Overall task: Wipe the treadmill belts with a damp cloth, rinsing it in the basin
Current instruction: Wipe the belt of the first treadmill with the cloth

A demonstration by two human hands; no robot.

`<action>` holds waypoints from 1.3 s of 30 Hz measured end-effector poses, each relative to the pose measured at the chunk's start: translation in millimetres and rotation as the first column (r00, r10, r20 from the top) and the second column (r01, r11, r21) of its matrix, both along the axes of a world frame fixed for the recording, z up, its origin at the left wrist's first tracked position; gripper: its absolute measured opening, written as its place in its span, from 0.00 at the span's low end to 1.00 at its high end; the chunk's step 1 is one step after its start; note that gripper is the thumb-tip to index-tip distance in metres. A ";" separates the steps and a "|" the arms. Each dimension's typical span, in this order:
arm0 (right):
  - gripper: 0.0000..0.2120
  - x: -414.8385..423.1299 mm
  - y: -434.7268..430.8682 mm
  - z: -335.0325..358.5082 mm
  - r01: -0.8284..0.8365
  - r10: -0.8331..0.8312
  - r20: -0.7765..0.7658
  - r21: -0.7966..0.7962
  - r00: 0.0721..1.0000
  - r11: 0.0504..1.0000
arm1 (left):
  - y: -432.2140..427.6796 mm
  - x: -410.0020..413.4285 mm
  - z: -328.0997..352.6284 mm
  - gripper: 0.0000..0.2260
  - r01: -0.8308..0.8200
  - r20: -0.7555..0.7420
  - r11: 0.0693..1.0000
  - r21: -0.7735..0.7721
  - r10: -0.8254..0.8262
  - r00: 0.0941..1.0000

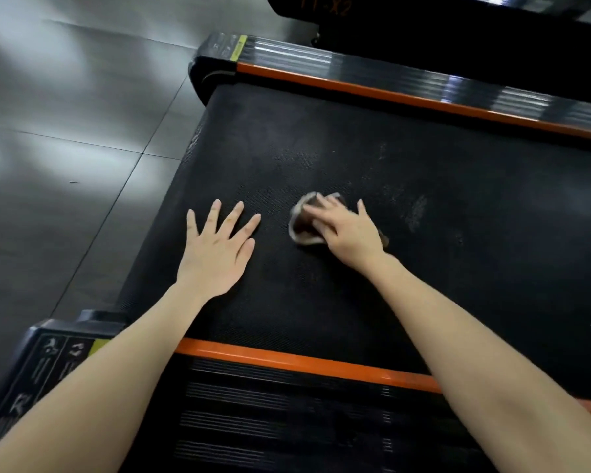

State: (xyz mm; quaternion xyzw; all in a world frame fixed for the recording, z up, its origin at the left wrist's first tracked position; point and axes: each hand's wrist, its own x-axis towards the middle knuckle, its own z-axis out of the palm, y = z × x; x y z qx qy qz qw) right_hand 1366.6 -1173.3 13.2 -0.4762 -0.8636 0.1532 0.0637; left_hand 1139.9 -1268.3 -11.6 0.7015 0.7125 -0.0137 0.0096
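Note:
The black textured treadmill belt [406,274] fills the middle of the view, with pale dusty smears toward its right side. A small crumpled grey-brown cloth [302,220] lies on the belt under my right hand [348,230], whose straight fingers press down on it. My left hand [215,250] rests flat on the belt to the left of the cloth, fingers spread, holding nothing. The basin is not in view.
Orange-trimmed side rails run along the far edge [372,88] and near edge [287,361] of the belt. The belt's rear end cap [215,63] is at the top left. Glossy grey floor tiles [65,148] lie to the left. Another black machine [458,18] stands behind.

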 end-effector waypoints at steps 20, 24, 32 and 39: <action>0.19 96.3 -109.1 11.2 -0.544 0.547 0.090 -0.060 0.832 0.837 | 0.0 -43.6 14.6 0.24 0.084 0.048 0.996 0.006 -0.084 0.995; 0.19 19.0 -105.1 -6.5 -0.605 0.599 0.083 0.089 0.796 0.791 | 4.8 -62.6 6.8 0.24 0.023 0.007 0.998 -0.057 -0.022 1.000; 0.19 -35.0 -73.3 -16.1 -0.630 0.634 -0.001 0.113 0.774 0.769 | 4.6 -63.6 0.5 0.30 0.012 0.080 1.000 -0.011 -0.012 0.997; 0.21 -75.4 12.5 2.3 -0.099 0.096 0.142 0.019 0.985 0.995 | 4.8 -62.2 -1.7 0.25 -0.020 0.076 1.000 -0.009 0.021 0.997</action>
